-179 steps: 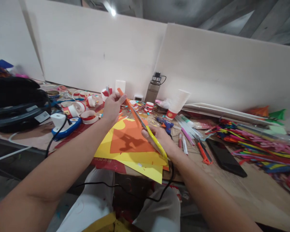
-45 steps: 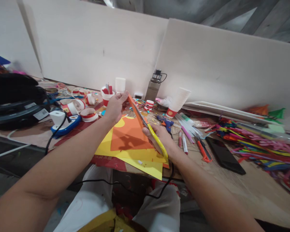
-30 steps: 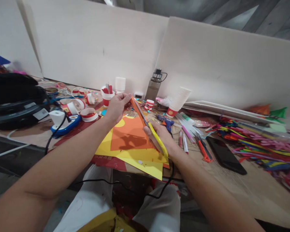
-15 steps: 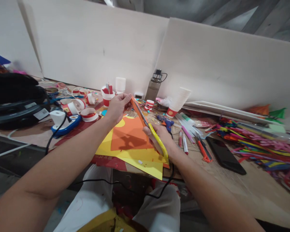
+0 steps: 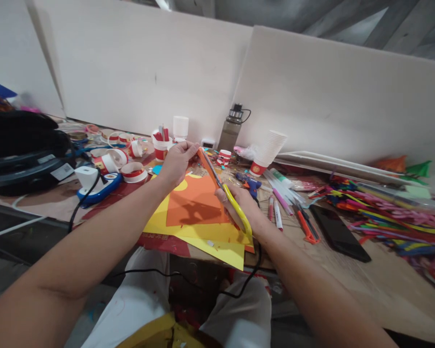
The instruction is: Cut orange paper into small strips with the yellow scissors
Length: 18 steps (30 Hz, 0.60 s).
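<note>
In my right hand (image 5: 241,203) is a pair of scissors (image 5: 238,209) with yellow handles. Its blades run up and left along a narrow piece of orange paper (image 5: 206,161). My left hand (image 5: 179,162) pinches the far end of that paper between thumb and fingers. Below both hands an orange sheet (image 5: 192,205) lies flat on larger yellow sheets (image 5: 217,251) at the table's front edge. A shadow of the hands falls on the orange sheet. How far the blades are apart is hard to make out.
Left stand cut paper cups (image 5: 134,172) and a blue-and-white device (image 5: 99,186). Behind are a water bottle (image 5: 230,129) and stacked cups (image 5: 268,153). Right lie markers (image 5: 277,215), an orange utility knife (image 5: 306,226), a phone (image 5: 339,233) and colourful pipe cleaners (image 5: 395,220). A black cable (image 5: 188,282) hangs in front.
Almost nothing differs. Both hands, the scissors and the orange paper have shifted very slightly to the right in the view.
</note>
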Motion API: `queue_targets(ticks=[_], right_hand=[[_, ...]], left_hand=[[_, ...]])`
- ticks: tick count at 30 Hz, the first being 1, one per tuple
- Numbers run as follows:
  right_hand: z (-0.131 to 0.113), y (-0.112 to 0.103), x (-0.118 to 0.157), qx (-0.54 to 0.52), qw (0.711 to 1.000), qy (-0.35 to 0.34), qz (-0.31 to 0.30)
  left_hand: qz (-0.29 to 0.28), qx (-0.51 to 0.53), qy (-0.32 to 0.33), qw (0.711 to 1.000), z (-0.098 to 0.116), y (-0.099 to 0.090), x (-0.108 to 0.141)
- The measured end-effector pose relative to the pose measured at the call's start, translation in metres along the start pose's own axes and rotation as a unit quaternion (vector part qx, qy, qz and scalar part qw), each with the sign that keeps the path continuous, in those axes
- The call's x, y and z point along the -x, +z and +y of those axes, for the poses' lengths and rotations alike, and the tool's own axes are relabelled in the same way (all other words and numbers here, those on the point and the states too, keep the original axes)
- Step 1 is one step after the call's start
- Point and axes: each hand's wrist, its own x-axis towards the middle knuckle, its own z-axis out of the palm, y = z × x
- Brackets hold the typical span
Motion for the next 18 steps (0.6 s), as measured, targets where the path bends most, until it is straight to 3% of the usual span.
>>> queue_targets(ticks=[18], right_hand=[[-0.0022,0.0005,0.0008,-0.029,0.999,0.016,-0.003]], left_hand=[[-0.009,0.022,-0.011,1.0,0.0002,0.0017,0.0022]])
